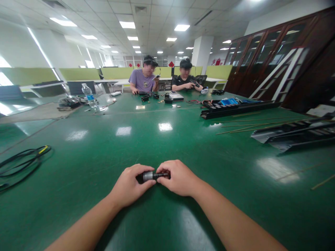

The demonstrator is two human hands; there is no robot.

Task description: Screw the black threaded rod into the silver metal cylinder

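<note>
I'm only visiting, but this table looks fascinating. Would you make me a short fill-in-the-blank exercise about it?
1. The colour of the table is ____.
2. The left hand holds the thicker end of the cylindrical part, and the right hand the ____ end.
3. The bright band on the coiled black cable is ____.
4. The clear bottle has a mainly ____ label.

Missing words: green; thinner; yellow; blue.

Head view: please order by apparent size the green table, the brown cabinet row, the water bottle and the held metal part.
1. Green table
2. Brown cabinet row
3. Water bottle and metal part: too alike to rank; the left hand and right hand partly cover the nearer part.
</note>
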